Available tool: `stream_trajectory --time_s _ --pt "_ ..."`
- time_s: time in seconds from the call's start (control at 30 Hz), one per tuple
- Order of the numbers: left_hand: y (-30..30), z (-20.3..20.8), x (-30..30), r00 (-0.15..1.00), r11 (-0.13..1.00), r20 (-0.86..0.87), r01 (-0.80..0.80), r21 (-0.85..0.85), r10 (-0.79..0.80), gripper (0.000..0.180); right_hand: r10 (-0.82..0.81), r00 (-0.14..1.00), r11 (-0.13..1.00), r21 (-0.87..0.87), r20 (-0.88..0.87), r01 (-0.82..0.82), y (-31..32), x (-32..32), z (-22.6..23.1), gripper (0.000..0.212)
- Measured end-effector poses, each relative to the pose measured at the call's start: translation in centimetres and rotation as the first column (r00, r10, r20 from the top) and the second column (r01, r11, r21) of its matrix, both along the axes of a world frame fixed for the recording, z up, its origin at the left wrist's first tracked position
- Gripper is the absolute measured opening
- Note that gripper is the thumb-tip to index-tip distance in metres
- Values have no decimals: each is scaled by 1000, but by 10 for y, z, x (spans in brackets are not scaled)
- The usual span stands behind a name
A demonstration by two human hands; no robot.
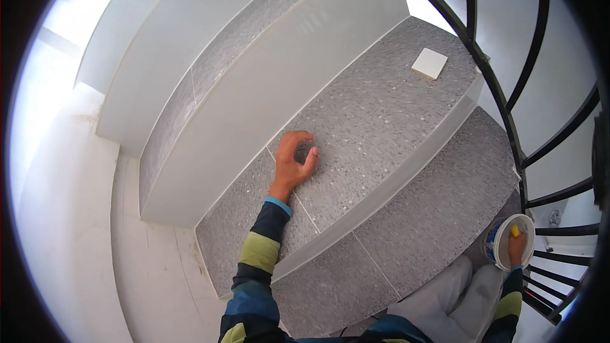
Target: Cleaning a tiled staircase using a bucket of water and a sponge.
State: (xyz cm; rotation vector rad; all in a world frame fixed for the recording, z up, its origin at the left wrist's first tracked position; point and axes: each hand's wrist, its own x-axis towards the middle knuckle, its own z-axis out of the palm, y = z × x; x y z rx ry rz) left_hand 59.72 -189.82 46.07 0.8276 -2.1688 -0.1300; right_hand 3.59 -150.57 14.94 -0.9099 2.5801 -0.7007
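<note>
My left hand (292,164) rests on the grey speckled stair tread (372,127), close to the joint line between two slabs. Its thumb and curled fingers form a C with a gap between them, and nothing shows in it. Low on the right, my right hand (518,249) reaches down into a white bucket (528,223). A small yellow piece that looks like a sponge (515,231) shows at its fingertips, inside the rim. The bucket's contents are hard to make out.
A pale square tile (429,63) lies on the same tread, toward the railing. Black metal railing bars (540,32) curve along the right side. White risers (273,86) climb at the upper left, and a lower tread (438,190) lies nearer me. A pale wall (57,216) stands left.
</note>
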Motion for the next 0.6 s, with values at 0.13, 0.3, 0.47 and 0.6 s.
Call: stream_trajectory --time_s 0.13,0.3,0.47,0.6 --pt "-7 -11 -3 998 1000 -54 12 -3 -12 22 -212 972 976 21 -104 215 20 -7 -3 32" --pt "-7 0 7 999 1000 -44 10 14 -9 22 -259 961 955 122 -101 270 -7 31 53 38" --pt "-11 -5 5 997 997 -62 45 55 -41 22 -151 964 970 153 -221 187 19 4 37 35" --pt "-9 -4 5 998 996 -51 35 81 -31 21 106 982 955 -261 -154 -144 8 21 49 32"
